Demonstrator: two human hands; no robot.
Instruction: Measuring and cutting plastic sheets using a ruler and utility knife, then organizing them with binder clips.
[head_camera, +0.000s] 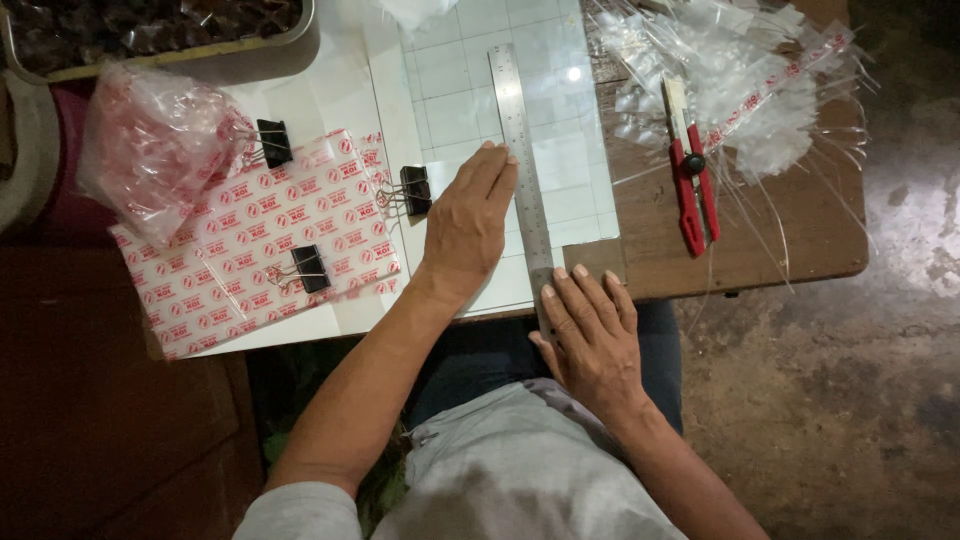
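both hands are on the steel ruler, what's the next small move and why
Probably reach the right hand for the red cutter. The left hand already presses flat beside the steel ruler on the gridded mat, the right only rests on its near end, and neither hand holds a blade.

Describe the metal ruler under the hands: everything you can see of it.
The ruler is a long, narrow strip of bright, silvery metal with fine marks along its edges. It lies flat on the pale gridded mat, running from the far side toward the person, slightly slanted. The left hand presses beside its left edge, fingertips on it. The right hand covers its near end at the table edge.
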